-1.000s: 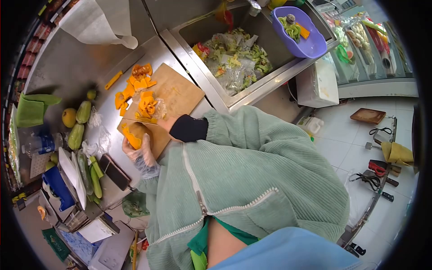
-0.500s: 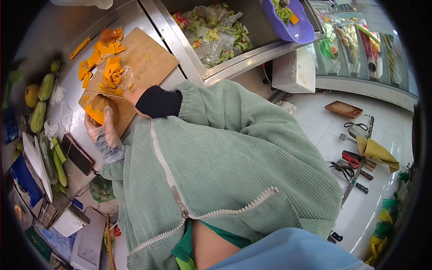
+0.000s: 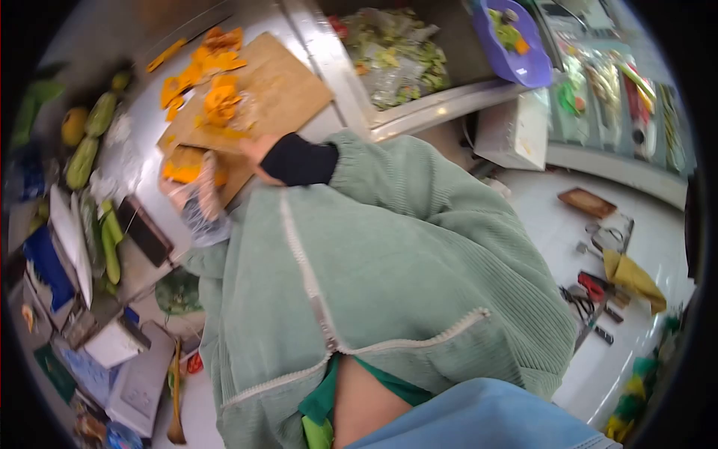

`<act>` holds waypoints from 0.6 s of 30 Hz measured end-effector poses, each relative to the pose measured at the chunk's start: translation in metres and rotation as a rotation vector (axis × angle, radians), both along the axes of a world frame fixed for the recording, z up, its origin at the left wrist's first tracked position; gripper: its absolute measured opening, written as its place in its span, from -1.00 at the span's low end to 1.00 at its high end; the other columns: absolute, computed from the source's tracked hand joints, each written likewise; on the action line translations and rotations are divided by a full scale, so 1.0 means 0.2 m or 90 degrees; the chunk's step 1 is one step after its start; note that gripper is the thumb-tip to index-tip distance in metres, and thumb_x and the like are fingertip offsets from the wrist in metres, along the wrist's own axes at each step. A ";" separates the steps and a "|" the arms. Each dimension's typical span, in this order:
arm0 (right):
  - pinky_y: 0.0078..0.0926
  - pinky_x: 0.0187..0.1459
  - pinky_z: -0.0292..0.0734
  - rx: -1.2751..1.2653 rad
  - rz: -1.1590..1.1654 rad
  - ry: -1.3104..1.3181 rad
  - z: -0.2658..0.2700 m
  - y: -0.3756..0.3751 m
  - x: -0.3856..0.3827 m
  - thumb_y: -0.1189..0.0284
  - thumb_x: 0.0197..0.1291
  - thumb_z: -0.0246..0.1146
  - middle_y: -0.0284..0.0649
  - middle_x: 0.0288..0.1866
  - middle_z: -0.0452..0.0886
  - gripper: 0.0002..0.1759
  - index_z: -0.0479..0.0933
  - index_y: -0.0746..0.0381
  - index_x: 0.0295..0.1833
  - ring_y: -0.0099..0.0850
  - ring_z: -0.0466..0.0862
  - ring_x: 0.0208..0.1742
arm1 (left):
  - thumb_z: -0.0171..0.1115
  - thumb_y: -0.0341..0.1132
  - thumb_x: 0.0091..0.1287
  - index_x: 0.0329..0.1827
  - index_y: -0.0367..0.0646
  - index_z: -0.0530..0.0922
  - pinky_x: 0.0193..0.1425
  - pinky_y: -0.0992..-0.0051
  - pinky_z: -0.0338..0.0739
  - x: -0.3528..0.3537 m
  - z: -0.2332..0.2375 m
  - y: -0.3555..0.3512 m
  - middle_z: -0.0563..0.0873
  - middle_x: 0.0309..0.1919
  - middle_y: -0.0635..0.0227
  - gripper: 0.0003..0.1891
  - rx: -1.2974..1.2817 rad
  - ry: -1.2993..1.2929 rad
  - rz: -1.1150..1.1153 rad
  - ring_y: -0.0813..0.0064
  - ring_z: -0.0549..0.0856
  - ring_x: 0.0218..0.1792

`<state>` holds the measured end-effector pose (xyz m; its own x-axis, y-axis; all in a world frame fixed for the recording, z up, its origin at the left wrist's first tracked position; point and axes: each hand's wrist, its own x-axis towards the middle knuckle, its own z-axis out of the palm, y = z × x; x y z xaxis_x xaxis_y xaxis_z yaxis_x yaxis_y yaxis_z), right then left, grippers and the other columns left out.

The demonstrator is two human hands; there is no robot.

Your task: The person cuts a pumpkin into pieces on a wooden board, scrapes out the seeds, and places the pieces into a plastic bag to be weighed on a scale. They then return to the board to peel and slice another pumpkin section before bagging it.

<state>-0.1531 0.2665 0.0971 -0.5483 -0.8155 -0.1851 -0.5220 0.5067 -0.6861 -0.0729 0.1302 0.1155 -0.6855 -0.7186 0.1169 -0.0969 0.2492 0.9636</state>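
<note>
My left hand (image 3: 200,196), in a clear plastic glove, grips a piece of pumpkin (image 3: 183,170) at the near edge of the wooden cutting board (image 3: 288,82). Orange flesh shows on the pumpkin's upper side. Just right of it, my right hand (image 3: 259,153), below a black cuff, is closed on what looks like a knife. Its thin blade, seen nearly edge-on, runs left above the pumpkin; the handle is hidden in the fingers. Orange pumpkin peelings (image 3: 221,101) lie heaped on the board and spill past its left side.
A yellow-handled knife (image 3: 166,55) lies at the back of the steel counter. Green squashes (image 3: 82,161) and a phone (image 3: 146,230) are at left. Right of the board is a sink (image 3: 411,116) with vegetable scraps and a purple basket (image 3: 512,60). Tools (image 3: 598,288) hang at right.
The whole view has shifted, so the counter sits further right. The pumpkin piece has turned under my left hand and shows more orange flesh. My right hand stays beside it.
</note>
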 end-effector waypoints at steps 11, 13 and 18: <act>-0.09 -0.50 0.48 -0.044 -0.008 0.235 0.05 0.02 0.04 0.46 0.09 0.06 -0.05 -0.53 0.54 -0.74 0.36 0.22 -0.07 -0.03 0.59 -0.52 | 0.46 -0.38 0.01 0.15 -0.25 0.15 -0.22 0.50 0.59 0.06 -0.09 -0.16 0.53 -0.10 0.19 -0.28 0.106 -0.026 -0.052 0.43 0.60 -0.23; -0.12 -0.51 0.50 -0.033 0.004 0.248 0.14 0.02 0.07 0.46 0.09 0.07 -0.07 -0.53 0.54 -0.72 0.37 0.19 -0.04 -0.05 0.59 -0.54 | 0.46 -0.37 0.02 0.14 -0.28 0.15 -0.18 0.50 0.58 0.04 -0.09 -0.13 0.53 -0.09 0.17 -0.28 0.140 -0.030 -0.050 0.41 0.61 -0.20; -0.15 -0.49 0.52 0.025 0.012 0.256 0.20 0.02 0.10 0.50 0.01 0.12 -0.08 -0.39 0.58 -0.52 0.35 0.11 0.13 -0.08 0.60 -0.49 | 0.46 -0.33 0.03 0.13 -0.33 0.15 -0.07 0.51 0.56 0.01 0.02 -0.11 0.56 -0.05 0.16 -0.28 -0.051 -0.194 -0.044 0.41 0.63 -0.08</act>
<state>-0.1333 0.2715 0.1371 -0.5689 -0.8223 0.0102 -0.7542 0.5168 -0.4050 -0.0703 0.1077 0.1195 -0.7443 -0.6661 -0.0474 -0.3584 0.3386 0.8700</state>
